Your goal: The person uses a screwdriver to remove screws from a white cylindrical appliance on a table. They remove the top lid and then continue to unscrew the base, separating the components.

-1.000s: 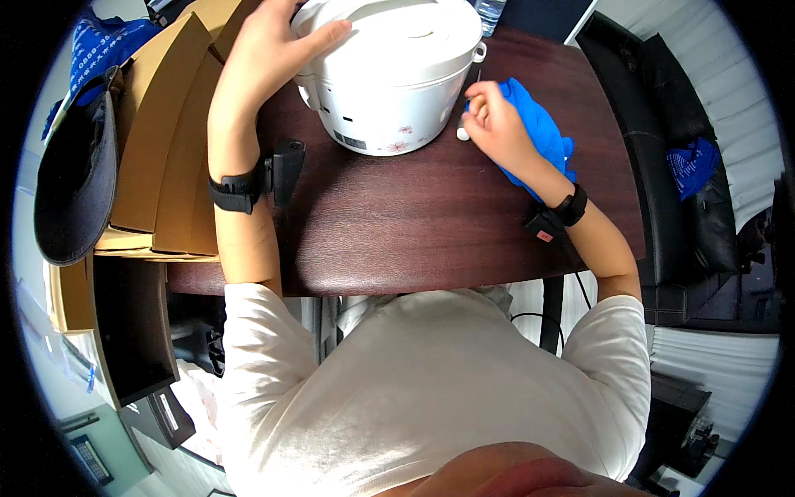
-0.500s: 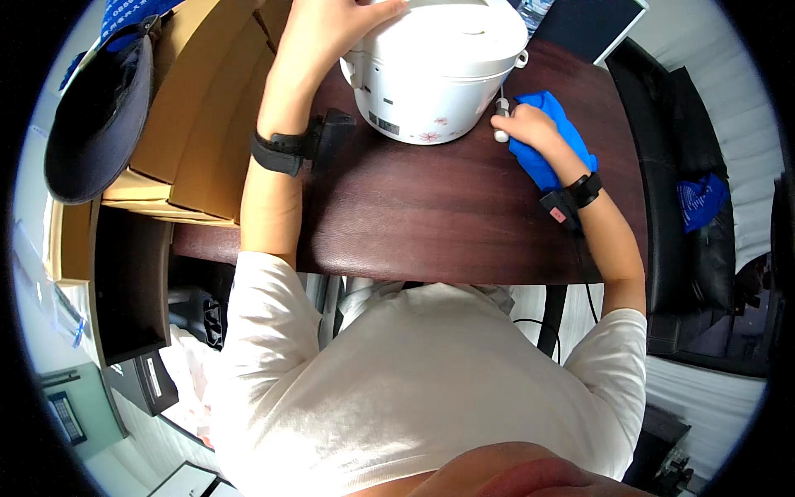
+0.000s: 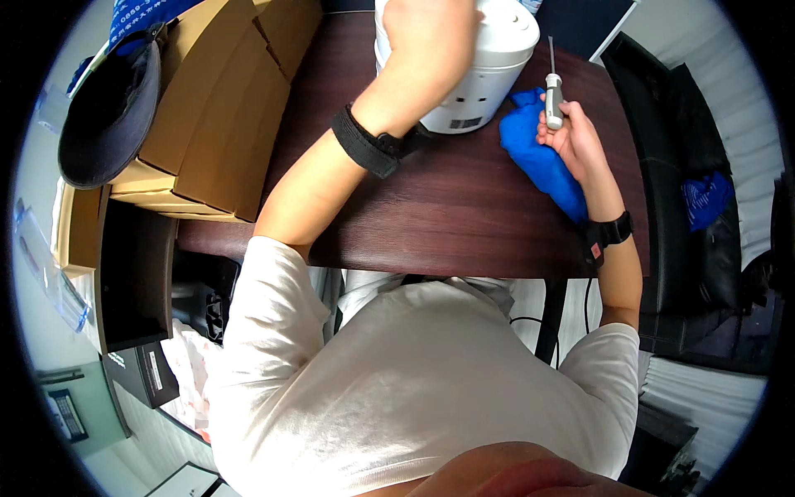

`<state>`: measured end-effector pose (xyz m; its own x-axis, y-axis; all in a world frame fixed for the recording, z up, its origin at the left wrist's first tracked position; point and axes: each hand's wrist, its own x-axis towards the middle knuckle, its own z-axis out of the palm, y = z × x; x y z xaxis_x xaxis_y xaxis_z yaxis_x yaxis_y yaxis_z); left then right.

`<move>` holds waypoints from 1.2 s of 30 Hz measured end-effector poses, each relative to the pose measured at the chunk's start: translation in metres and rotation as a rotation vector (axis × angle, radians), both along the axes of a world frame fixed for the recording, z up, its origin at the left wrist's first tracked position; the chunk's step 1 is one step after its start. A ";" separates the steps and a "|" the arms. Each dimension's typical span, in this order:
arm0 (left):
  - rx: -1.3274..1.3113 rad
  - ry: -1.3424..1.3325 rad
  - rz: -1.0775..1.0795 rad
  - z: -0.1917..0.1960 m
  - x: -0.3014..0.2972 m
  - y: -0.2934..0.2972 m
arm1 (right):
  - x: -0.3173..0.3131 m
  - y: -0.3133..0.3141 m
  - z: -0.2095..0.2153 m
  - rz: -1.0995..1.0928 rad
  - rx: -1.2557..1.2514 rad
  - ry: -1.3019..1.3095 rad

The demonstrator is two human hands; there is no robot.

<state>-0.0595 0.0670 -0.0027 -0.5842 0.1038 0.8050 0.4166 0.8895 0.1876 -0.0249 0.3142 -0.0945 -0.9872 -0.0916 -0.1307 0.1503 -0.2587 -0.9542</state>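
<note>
Lying on a brown table (image 3: 431,219), a blue cloth (image 3: 530,145) is right of the white cooker (image 3: 495,70). Also there, the right hand (image 3: 577,141) has its fingers closed on a screwdriver (image 3: 554,103). The left hand (image 3: 431,37) is up at the cooker; I can't tell how its fingers are.

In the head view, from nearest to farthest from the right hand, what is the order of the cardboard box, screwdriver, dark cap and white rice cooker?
1. Screwdriver: in the right hand.
2. White rice cooker: to its left.
3. Cardboard box: farther left.
4. Dark cap: far left, beyond the box.
</note>
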 end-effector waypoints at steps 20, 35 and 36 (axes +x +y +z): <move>-0.451 -0.132 -0.511 -0.009 0.011 -0.011 | 0.098 0.019 0.020 -0.002 0.639 0.253; -0.376 -0.067 -0.430 -0.011 -0.022 -0.005 | 0.091 0.010 0.020 -0.103 1.114 0.635; -0.365 -0.085 -0.452 -0.010 -0.023 -0.005 | 0.090 0.009 0.019 -0.119 1.145 0.655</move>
